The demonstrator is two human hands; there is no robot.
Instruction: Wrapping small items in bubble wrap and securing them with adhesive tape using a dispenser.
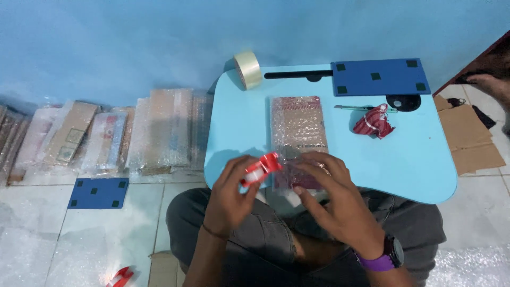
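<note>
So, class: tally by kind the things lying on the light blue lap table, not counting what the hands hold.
Bubble-wrapped parcel: 1
Clear tape roll: 1
Dark blue board: 1
Cutter: 1
Red crumpled wrapper: 1
Total: 5

This looks like a room in a home used for packing parcels. The person sits on a pale tiled floor (32, 234) behind a low light-blue lap desk (419, 159). Bubble-wrapped flat packages (106, 135) lean in a row against the blue wall (133, 42). A roll of clear tape (248, 70) stands at the desk's far left corner, and flattened cardboard (470, 138) lies beyond its right edge.
</note>
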